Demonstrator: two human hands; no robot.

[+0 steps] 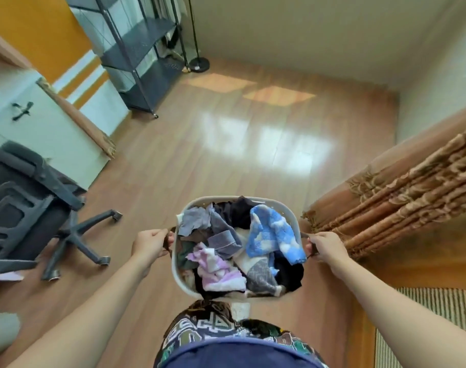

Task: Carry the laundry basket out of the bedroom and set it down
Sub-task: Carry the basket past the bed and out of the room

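Left hand is closed around the dark left handle; right hand is closed around the right handle. The white laundry basket, heaped with mixed clothes, is held between both hands above the wooden floor. An office chair is seen left, a metal shelf rack beyond, brown bedding right.

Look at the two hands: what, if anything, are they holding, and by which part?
Both hold the laundry basket by its dark side handles: the left hand grips the left handle, the right hand the right one.
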